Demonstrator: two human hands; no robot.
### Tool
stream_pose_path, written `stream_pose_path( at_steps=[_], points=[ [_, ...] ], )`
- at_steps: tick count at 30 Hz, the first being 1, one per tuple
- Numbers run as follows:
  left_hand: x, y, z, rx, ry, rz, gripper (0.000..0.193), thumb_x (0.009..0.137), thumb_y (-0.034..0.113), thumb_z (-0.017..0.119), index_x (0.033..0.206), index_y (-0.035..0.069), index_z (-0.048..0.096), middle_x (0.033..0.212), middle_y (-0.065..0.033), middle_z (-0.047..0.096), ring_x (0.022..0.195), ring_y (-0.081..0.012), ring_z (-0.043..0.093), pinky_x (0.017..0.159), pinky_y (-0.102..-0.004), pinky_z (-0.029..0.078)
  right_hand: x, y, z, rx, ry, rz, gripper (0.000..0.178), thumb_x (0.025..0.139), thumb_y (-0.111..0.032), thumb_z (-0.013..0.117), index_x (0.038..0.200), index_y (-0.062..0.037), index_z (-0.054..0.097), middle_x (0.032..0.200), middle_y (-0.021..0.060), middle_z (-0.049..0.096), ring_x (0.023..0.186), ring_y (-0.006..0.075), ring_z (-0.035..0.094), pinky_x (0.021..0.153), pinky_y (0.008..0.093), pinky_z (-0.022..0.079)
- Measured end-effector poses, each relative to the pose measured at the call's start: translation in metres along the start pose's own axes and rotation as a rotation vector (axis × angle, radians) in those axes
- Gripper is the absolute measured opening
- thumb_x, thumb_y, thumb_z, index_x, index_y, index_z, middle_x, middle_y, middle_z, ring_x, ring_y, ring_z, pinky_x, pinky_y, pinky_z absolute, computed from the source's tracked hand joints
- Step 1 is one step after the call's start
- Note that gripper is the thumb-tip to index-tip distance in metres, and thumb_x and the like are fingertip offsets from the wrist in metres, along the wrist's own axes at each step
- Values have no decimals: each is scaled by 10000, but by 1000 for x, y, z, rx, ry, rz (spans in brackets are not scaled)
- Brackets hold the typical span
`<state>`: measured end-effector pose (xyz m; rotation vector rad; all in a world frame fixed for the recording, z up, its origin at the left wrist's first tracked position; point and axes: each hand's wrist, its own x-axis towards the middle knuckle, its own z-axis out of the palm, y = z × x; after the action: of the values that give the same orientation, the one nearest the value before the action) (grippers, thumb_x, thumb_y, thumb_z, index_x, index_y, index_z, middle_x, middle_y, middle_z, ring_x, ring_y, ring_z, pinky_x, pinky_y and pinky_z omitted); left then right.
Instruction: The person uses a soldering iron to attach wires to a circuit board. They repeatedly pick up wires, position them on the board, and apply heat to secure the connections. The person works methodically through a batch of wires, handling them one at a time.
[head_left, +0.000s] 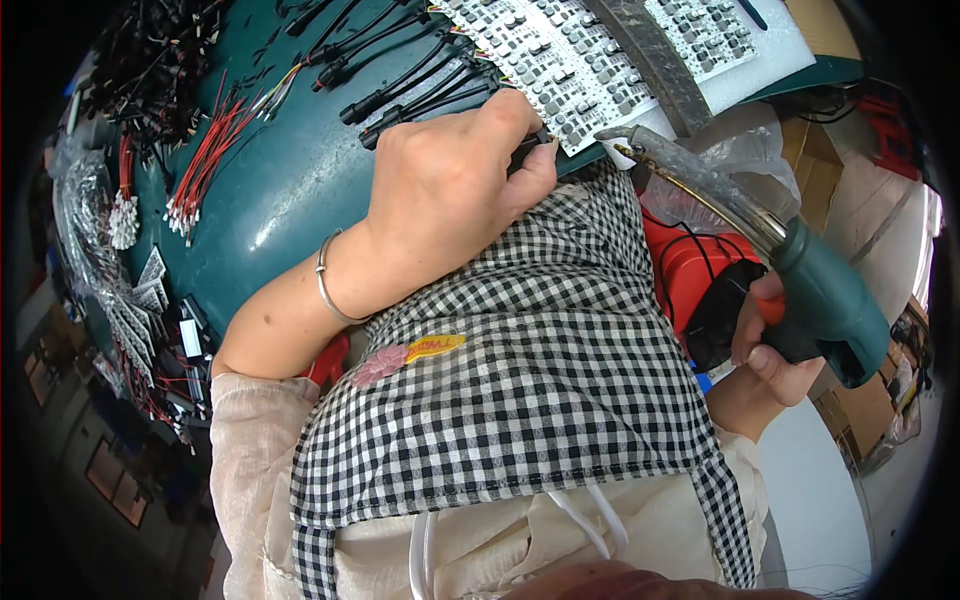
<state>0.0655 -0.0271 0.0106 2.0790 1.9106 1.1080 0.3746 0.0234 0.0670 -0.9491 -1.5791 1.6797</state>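
My left hand rests at the near table edge, its thumb and fingers pinched on a black cable at the corner of a white circuit board panel. Most of that cable is hidden under the fingers. My right hand grips a green soldering gun. The gun's metal tip points left, close to the panel's near edge and a little right of my left fingertips. Several black connector cables lie in a row along the panel's left edge, their coloured wires at its rim.
A flat metal bar lies across the panel. Red wires with white plugs and a heap of black cables are on the green table to the left. Clear plastic bags and a red object sit at the right.
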Motion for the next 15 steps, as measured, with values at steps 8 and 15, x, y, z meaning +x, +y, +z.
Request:
stream_pose_path(
  at_steps=[8, 15],
  points=[
    [-1, -1, 3, 53, -16, -1, 232, 690, 120, 790, 766, 63, 578, 498, 10, 499, 425, -94, 505, 405, -232, 410, 0, 1, 0, 27, 10, 6, 629, 699, -171, 743, 1151, 145, 443, 571, 55, 492, 395, 130, 457, 376, 231, 377],
    [1, 1, 0, -16, -28, -76, 215, 681, 110, 785, 737, 61, 584, 504, -4, 513, 421, -102, 502, 409, -228, 409, -5, 6, 7, 28, 90, 9, 607, 657, -138, 752, 1116, 143, 471, 557, 69, 497, 390, 147, 471, 376, 232, 365]
  ],
)
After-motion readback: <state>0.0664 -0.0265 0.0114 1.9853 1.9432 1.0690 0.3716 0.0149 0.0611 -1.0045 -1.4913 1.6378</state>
